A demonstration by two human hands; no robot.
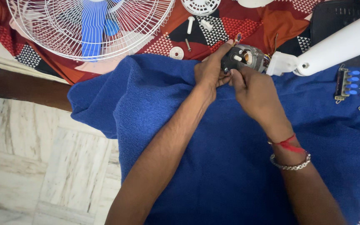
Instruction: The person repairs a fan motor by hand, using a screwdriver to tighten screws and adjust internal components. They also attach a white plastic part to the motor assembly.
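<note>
A small fan motor (246, 56) with a black front plate and copper windings lies on a blue towel (213, 158), joined to a white fan neck (334, 43). My left hand (211, 68) grips the motor's black front from the left. My right hand (255, 89) pinches at the motor's lower front edge, fingertips touching the left hand's. What sits between the fingertips is hidden.
A white wire fan guard with blue blades (90, 25) lies at the back left on a red patterned cloth (255, 25). Screws, a white washer (176, 53) and a white cap (201, 6) lie behind the motor. A blue-buttoned switch block (346, 83) and small screws rest at right. Marble floor (42, 162) lies left.
</note>
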